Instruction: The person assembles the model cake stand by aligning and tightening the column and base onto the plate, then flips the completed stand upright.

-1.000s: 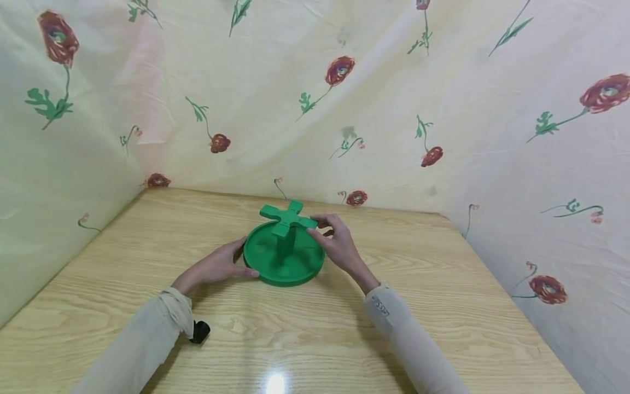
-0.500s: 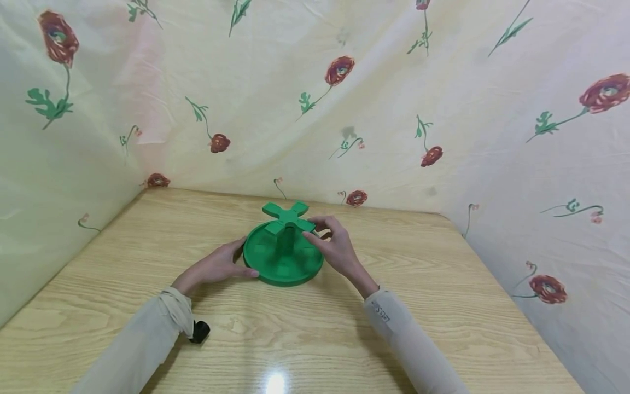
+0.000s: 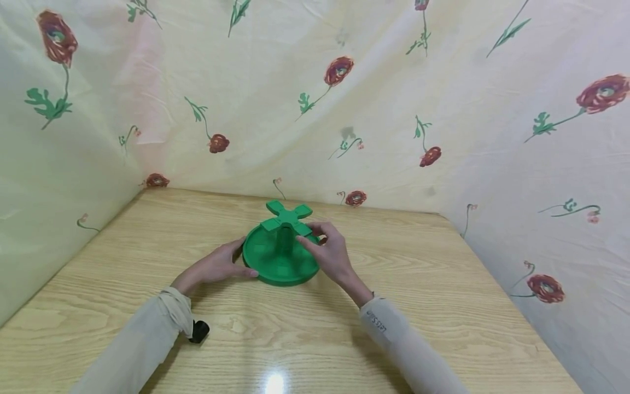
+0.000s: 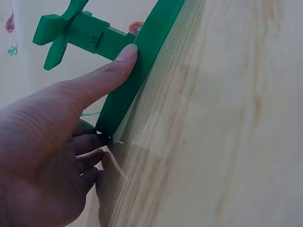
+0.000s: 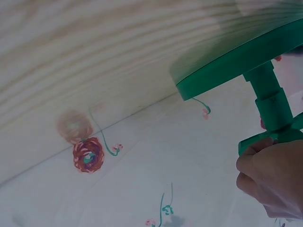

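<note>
A green round tray-like base with a raised rim stands on the table. From its middle rises a stepped green post, marked "33" in the left wrist view, topped by a four-armed green cross. My left hand grips the base's left side, thumb on the rim and the other fingers around the outer edge. With thumb and fingers, my right hand pinches the near right arm of the cross. In the right wrist view that hand covers part of the cross.
The wood-grain table extends around the base on all sides. A flower-printed cloth hangs behind it and along both sides. A small black object sits against the left sleeve cuff.
The cross has turned clockwise as seen from above. My right hand has moved slightly left and toward me with the arm it pinches. My left hand has stayed on the rim.
</note>
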{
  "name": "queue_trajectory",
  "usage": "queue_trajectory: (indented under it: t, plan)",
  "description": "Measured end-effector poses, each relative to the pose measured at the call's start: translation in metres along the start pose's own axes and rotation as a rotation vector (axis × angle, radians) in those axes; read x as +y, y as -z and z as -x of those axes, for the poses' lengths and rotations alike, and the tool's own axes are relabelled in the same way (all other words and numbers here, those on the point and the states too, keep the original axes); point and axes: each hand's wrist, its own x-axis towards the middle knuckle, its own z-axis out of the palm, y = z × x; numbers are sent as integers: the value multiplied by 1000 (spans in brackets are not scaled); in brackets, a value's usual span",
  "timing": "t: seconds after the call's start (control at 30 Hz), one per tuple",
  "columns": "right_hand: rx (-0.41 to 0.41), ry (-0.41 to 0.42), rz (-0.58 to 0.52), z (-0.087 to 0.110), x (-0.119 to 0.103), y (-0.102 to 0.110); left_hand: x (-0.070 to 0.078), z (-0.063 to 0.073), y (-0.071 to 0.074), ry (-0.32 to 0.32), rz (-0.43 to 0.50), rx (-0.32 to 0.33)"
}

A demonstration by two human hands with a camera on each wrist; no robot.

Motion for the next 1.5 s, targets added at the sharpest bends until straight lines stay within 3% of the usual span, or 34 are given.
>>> queue_trajectory:
  t: [0.3, 0.57, 0.8, 1.13, 1.33, 1.5]
  plan:
    - [20, -12, -22, 4, -9, 0, -2, 0, 1, -21, -7, 6]
    - [106, 28, 30, -11, 7, 11, -2, -1, 1, -16, 13, 4]
    - [-1, 28, 31, -23, 26, 18, -1, 0, 1, -13, 29, 3]
    - [-170, 13, 16, -32, 35, 17, 0, 0, 0, 17, 18, 7]
    - [-201, -17, 10, -35, 35, 16, 0, 0, 0, 16, 21, 5]
    - [-189, 5, 15, -35, 37, 15, 1, 0, 0, 12, 21, 9]
